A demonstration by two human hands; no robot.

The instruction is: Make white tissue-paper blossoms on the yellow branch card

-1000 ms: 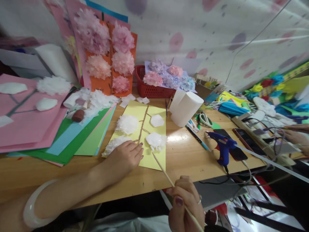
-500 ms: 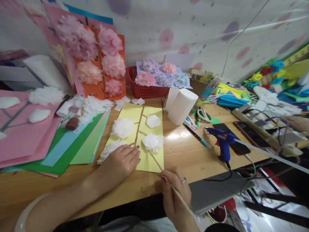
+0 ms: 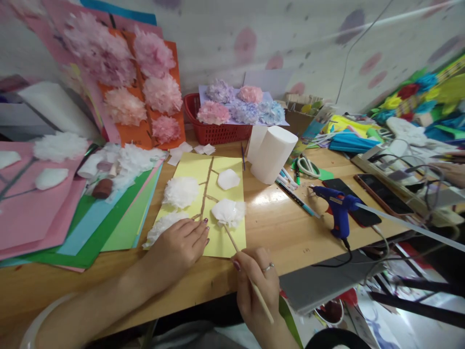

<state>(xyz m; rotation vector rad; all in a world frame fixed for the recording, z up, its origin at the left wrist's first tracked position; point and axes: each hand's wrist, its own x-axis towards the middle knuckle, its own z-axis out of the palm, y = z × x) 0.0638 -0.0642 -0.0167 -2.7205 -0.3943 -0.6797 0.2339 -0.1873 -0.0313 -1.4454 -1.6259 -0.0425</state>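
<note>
A yellow sheet [image 3: 192,167] with a brown painted branch [image 3: 207,186] lies on the table. Fluffy white tissue flowers [image 3: 181,191] sit on its left side, and a flat white paper piece [image 3: 228,179] at its upper right. My left hand [image 3: 185,242] rests palm down on the lower part of the sheet, fingers stretched out. In my right hand [image 3: 258,276] a thin wooden stick [image 3: 231,237] is gripped like a pen. Its tip meets the lower edge of a white tissue bunch [image 3: 228,212] at the sheet's right; whether it reaches underneath is hidden.
A blue glue gun [image 3: 337,203] lies at the right by two phones [image 3: 383,194]. Behind the sheet stand a white paper roll [image 3: 274,155] and a red basket [image 3: 221,134] bearing flowers. Coloured sheets [image 3: 85,237] are stacked at left. Another person's hand [image 3: 454,172] shows far right.
My right hand has shifted slightly left and the stick's rear end has swung left, its tip still at the tissue bunch. My left hand stays on the sheet. The view has turned slightly.
</note>
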